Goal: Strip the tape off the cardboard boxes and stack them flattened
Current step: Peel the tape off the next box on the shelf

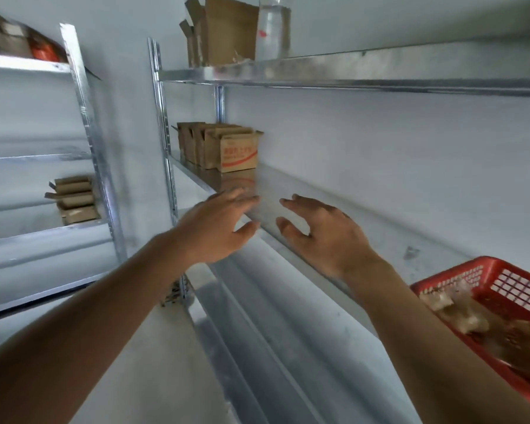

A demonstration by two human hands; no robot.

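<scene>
A row of small cardboard boxes (218,146) stands on the middle metal shelf (288,191), pushed toward its left end near the upright post; their top flaps are open, and the nearest one carries red printing on its front. The row runs along the shelf's length, away from the person. It lies beyond and above both hands, up and a little to the left. The left hand (218,228) hovers at the shelf's front edge with fingers straight and spread, holding nothing, and sits almost directly below the printed box, so it looks the nearer of the two. The right hand (322,231) is likewise spread and empty, just beside the left and further along the shelf. More cardboard boxes (224,29) stand on the top shelf, and another pile (74,198) lies on the rack to the left. A red plastic basket (502,304) with crumpled scraps sits at lower right.
</scene>
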